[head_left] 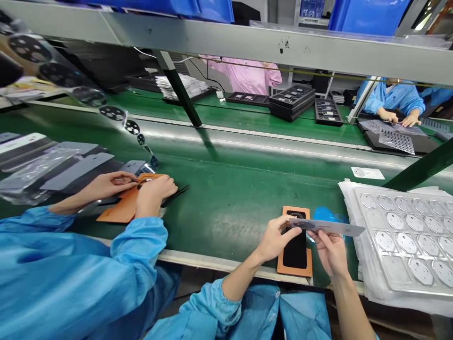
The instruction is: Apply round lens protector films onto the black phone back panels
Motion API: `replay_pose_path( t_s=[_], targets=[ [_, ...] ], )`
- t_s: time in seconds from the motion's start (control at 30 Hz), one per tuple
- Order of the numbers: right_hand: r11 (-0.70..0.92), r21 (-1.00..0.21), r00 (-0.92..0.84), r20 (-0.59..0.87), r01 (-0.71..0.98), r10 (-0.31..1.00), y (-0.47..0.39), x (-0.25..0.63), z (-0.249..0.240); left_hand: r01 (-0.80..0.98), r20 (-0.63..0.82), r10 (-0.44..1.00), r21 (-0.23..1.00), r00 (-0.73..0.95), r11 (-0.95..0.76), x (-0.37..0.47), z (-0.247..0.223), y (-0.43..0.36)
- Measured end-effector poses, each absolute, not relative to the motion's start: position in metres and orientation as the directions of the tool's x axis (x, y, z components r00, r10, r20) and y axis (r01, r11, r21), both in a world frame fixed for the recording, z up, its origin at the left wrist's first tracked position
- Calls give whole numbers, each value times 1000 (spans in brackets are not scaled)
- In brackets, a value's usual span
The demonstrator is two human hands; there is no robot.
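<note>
My left hand (pixel 276 240) pinches the left end of a thin grey plastic sheet (pixel 332 227) between thumb and fingers. Farther along its near edge, my right hand (pixel 331 252) grips the same sheet, so it is held nearly edge-on to me. Below it on the green bench lies an orange case (pixel 304 269) with a black inner panel (pixel 294 250). The sheet and my fingers hide part of the case's upper end. A blue piece of film (pixel 323 215) lies just behind my right hand.
On the right, a clear tray (pixel 378 219) holds several round silver parts. A white card (pixel 368 173) lies behind it. At left, a co-worker's hands (pixel 152 193) work on another orange case (pixel 122 208), beside stacked grey sheets (pixel 79 172). A metal shelf beam (pixel 247 42) crosses above.
</note>
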State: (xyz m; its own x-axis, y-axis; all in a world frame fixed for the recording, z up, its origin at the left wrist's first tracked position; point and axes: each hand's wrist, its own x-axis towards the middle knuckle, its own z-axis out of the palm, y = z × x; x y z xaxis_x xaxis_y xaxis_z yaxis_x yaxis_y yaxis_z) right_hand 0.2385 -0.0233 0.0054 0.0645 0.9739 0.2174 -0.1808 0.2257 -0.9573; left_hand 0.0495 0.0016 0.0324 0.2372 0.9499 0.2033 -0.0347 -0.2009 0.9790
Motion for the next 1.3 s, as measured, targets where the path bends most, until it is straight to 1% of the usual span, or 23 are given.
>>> replay_pose_path(
  t_s=[0.03, 0.1, 0.23, 0.4, 0.5, 0.6, 0.7, 0.8, 0.87, 1.0, 1.1, 1.17, 1.23, 1.3],
  targets=[
    [174, -946, 70, 161, -275, 985, -24, 236, 3, -13, 210, 956, 977, 206, -212, 53, 37, -2],
    [112, -918, 46, 102, -380, 994, -24, 235, -2, 69, 235, 961, 967, 142, -247, 56, 44, -7],
    [55, -858, 28, 47, -511, 998, -24, 239, -5, 150, 282, 953, 943, 115, -297, 52, 50, -11],
    [-70, -773, -4, -87, -631, 996, -24, 232, 5, 164, 444, 894, 879, 56, -447, 51, 51, -11],
    [-31, -763, 32, -68, -646, 997, -23, 222, 9, 132, 465, 885, 876, 22, -464, 56, 51, -11],
    [45, -808, 83, -4, -588, 997, -22, 216, 11, 119, 479, 878, 871, 13, -476, 61, 52, -14],
    [103, -838, 46, 93, -536, 995, -19, 217, 12, 115, 555, 831, 823, 41, -556, 63, 55, -17],
    [132, -815, -9, 166, -565, 986, -18, 220, 13, 83, 649, 755, 751, 92, -655, 64, 60, -21],
    [122, -783, -3, 157, -611, 988, -19, 220, 12, 62, 686, 718, 717, 115, -695, 65, 64, -22],
    [35, -714, -12, 61, -700, 998, -25, 218, 10, 53, 724, 675, 675, 139, -736, 71, 71, -22],
    [-32, -656, -40, -2, -754, 999, -28, 215, 11, 68, 725, 672, 671, 149, -738, 77, 74, -24],
    [-50, -629, -49, -19, -776, 999, -29, 214, 13, 78, 721, 678, 675, 145, -734, 80, 75, -25],
    [-45, -631, -49, -11, -775, 999, -29, 214, 16, 89, 722, 677, 672, 144, -735, 82, 76, -25],
    [-13, -664, -37, 22, -748, 999, -29, 215, 17, 104, 724, 672, 664, 154, -740, 82, 76, -24]
  ],
)
